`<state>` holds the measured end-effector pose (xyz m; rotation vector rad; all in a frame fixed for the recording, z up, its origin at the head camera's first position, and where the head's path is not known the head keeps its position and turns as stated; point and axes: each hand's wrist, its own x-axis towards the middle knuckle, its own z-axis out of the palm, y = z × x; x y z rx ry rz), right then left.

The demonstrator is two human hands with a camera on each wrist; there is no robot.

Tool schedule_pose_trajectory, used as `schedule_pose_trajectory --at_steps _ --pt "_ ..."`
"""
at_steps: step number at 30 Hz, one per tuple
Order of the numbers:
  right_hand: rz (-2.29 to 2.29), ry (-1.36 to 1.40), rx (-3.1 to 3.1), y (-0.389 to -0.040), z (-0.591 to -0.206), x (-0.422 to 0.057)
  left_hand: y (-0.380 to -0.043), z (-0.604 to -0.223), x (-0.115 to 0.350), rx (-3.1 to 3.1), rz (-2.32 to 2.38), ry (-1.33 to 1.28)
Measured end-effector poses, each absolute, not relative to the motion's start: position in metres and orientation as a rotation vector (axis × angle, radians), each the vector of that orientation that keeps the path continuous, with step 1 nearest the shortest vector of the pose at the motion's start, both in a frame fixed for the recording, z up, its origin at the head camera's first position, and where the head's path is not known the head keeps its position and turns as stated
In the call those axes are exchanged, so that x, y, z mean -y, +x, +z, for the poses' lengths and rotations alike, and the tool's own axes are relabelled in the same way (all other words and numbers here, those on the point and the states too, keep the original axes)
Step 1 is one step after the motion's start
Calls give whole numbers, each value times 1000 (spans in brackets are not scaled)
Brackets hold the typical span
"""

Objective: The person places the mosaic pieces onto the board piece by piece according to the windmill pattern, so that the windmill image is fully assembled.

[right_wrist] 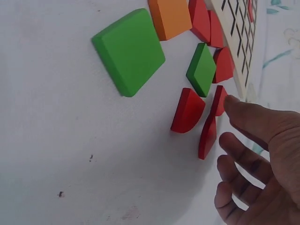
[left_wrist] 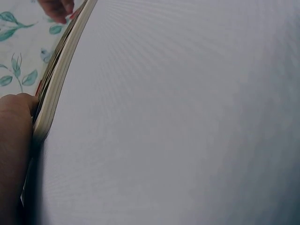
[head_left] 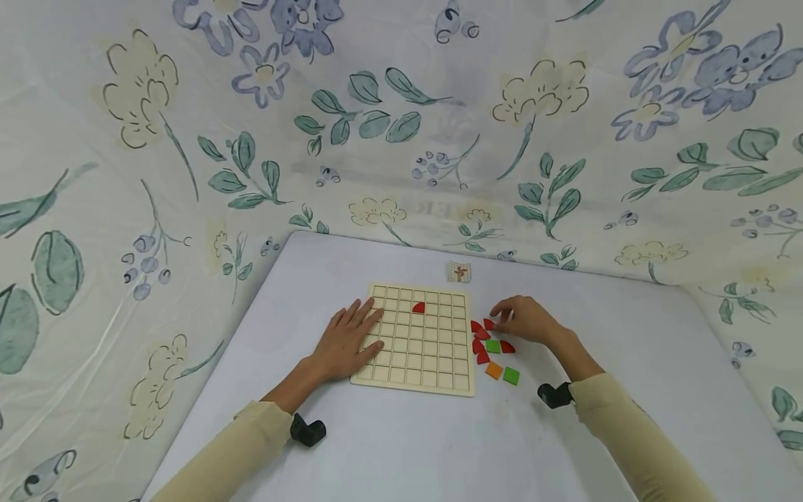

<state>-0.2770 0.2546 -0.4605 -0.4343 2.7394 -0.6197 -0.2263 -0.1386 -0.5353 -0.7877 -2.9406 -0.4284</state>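
My left hand (head_left: 345, 341) rests with spread fingers on the left edge of a pale wooden grid board (head_left: 395, 376). In the left wrist view, the thumb (left_wrist: 16, 112) lies at the board's edge (left_wrist: 65, 65). One red quarter-circle tile (head_left: 419, 307) sits in a cell near the board's top. My right hand (head_left: 523, 319) is just right of the board, fingers loosely bent over loose red tiles. In the right wrist view, the thumb tip of the right hand (right_wrist: 262, 154) is beside a red tile (right_wrist: 219, 99); whether they touch I cannot tell.
Right of the board lie several red quarter-circle tiles (head_left: 507, 347), two green square tiles (head_left: 511, 376) and an orange square tile (head_left: 494, 370). A small patterned card (head_left: 459, 272) lies beyond the board on the white table (head_left: 408, 446). Floral cloth (head_left: 376, 139) hangs behind.
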Motion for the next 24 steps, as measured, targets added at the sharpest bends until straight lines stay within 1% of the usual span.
schedule_pose_trajectory --at_steps 10,15,24 --pt "-611 -439 -2732 -270 -463 -264 -226 -535 138 2925 -415 -794" --pt "-616 -440 -2742 -264 -466 -259 -225 -534 139 2918 -414 -789" --pt "-607 -681 -2796 -251 -471 -236 -225 -535 139 2924 -431 -787"
